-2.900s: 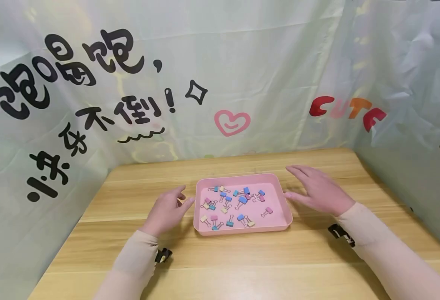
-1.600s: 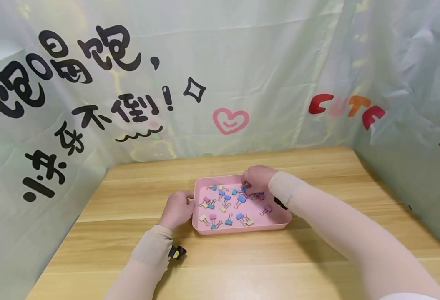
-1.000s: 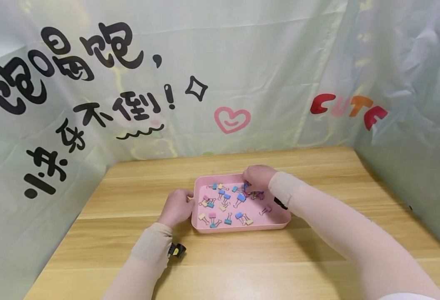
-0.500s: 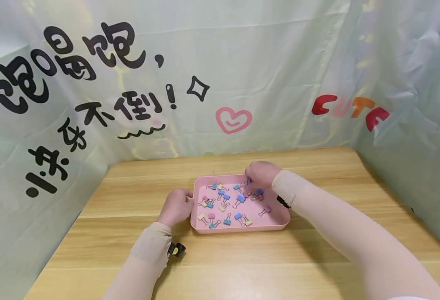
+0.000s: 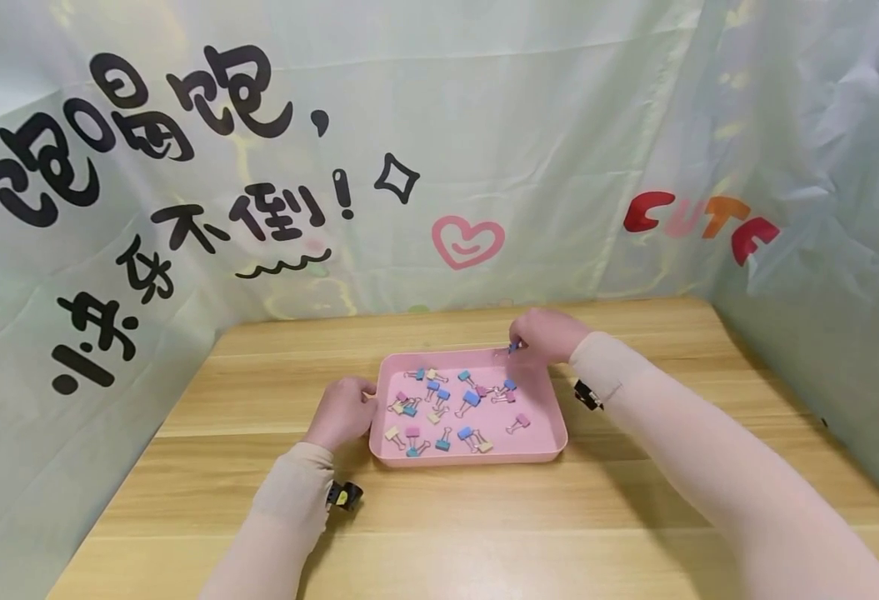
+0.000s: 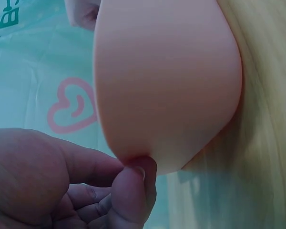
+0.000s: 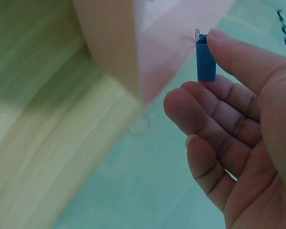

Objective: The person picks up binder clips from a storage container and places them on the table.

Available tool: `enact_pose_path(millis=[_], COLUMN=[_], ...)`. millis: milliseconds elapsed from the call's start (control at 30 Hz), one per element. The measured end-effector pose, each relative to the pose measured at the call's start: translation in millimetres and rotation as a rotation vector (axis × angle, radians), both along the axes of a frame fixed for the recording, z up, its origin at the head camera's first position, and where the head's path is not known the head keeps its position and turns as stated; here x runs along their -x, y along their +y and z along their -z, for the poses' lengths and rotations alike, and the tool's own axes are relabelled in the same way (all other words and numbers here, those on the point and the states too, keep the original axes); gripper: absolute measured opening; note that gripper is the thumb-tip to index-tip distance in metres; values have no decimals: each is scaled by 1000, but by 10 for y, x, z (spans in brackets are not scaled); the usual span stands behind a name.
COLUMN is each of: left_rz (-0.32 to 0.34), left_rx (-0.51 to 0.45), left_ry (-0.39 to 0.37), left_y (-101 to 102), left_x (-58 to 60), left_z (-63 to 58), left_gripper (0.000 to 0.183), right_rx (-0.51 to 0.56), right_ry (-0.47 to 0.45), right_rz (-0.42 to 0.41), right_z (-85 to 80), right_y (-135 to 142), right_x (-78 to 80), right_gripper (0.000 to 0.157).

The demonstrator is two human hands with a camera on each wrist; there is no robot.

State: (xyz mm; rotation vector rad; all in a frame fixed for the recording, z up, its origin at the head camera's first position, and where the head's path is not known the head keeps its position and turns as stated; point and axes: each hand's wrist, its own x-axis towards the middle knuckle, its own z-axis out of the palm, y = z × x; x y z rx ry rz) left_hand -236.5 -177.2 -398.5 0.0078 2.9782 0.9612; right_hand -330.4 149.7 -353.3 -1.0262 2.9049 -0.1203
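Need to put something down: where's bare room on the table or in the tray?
The table is bare in front of the pink tray, between the sleeves, and behind it, left of the right hand. Inside, the near right corner is free beside a lone pink clip. Binder clips crowd the tray's left and middle.

On the table (image 5: 484,525), before the curtain (image 5: 544,125), sat the tray (image 5: 469,459), binder clips (image 5: 471,399) inside, left hand (image 5: 343,410) at its left wall, right hand (image 5: 550,335) by its far-right corner.
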Motion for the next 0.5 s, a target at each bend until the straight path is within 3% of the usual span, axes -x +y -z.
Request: enact_pose_path(millis=[233,500], left_rz=[-15,-18], left_rx=[-8,-12], left_ry=[-19,-18], left_y=[-77,-93], left_x=[23,33], left_z=[10,21], left_gripper=[24,23], right_rx=[147,280], right_ry=[-18,-81], right_rz=[90,244], right_z=[-47,98], right_y=[375,1033], right_x=[36,77], right_gripper=[18,24])
